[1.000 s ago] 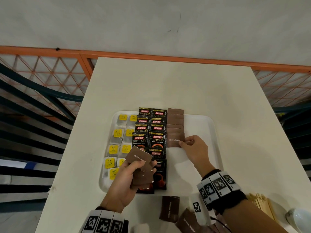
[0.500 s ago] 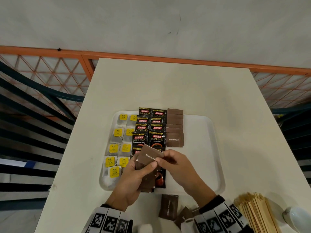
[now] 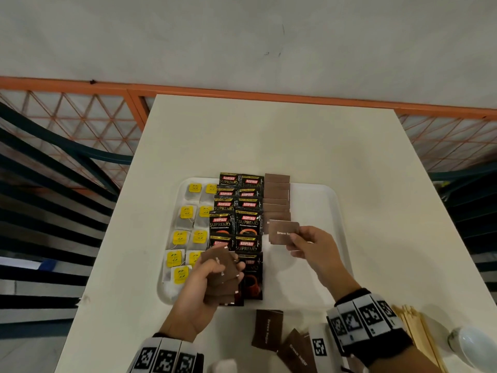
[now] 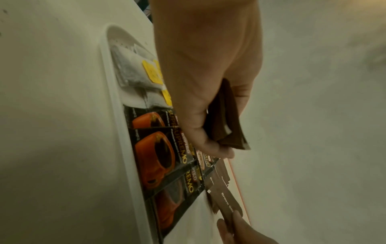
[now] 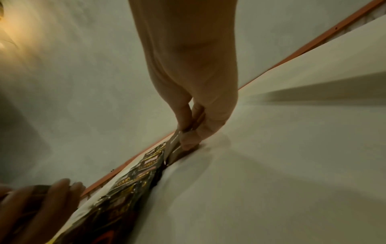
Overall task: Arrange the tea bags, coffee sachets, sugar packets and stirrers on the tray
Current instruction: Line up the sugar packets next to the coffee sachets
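Note:
A white tray [image 3: 317,200] holds yellow-tagged tea bags [image 3: 185,214] on its left, black coffee sachets [image 3: 248,224] in two columns, and a column of brown sugar packets [image 3: 277,195]. My left hand [image 3: 204,289] grips a stack of brown sugar packets [image 3: 222,267] over the tray's near edge; the stack [image 4: 225,122] shows in the left wrist view. My right hand [image 3: 309,246] pinches one brown sugar packet [image 3: 282,232] just above the near end of the sugar column. In the right wrist view the fingers [image 5: 188,122] hold that packet [image 5: 174,143] on edge.
Loose brown sugar packets [image 3: 267,329] lie on the table in front of the tray. Wooden stirrers [image 3: 414,327] sit at the near right beside a white rounded object [image 3: 470,343]. An orange railing [image 3: 242,90] runs behind the table.
My right hand took a sugar packet from the stack in my left hand and carried it right and away, to the near end of the sugar column.

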A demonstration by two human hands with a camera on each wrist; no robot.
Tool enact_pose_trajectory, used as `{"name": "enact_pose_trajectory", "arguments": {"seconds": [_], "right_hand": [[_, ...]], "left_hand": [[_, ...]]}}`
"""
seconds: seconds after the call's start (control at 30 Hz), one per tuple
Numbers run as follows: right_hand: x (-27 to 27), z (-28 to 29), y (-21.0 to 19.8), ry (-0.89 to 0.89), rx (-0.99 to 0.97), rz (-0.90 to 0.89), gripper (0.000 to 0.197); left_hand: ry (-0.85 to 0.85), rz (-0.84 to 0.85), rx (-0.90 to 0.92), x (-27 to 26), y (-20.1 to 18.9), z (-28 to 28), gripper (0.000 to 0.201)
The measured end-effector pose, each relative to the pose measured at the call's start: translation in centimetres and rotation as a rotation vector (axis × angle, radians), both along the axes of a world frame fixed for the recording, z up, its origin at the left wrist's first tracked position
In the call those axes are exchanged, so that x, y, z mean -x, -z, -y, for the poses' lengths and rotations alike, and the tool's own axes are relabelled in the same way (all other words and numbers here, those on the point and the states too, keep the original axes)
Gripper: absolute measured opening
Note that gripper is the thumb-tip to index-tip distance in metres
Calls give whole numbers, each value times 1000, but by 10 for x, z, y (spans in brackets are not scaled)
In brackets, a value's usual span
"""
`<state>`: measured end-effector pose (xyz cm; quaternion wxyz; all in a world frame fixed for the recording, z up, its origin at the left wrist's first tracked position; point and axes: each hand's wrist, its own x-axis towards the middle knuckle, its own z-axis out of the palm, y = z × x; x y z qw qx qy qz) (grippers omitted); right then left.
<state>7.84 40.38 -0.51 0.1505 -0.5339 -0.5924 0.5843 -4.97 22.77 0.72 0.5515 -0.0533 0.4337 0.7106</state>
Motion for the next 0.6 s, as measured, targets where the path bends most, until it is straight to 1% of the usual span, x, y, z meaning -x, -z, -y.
{"name": "enact_pose_trajectory", "arguments": {"seconds": [0.27, 0.37, 0.47, 0.6], "right_hand": [[11, -8, 15, -22, -123, 174, 8], [12, -6, 17, -19, -197, 227, 14], [13, -4, 18, -2, -223, 223, 21], [13, -1, 17, 1, -271, 238, 34]], "left_hand": [[18, -35, -7, 4, 1, 3, 45], [22, -32, 9, 4, 0, 4, 44], [17, -54, 49, 4, -2, 4, 39], [10, -111, 111, 2, -3, 1, 43]]}}
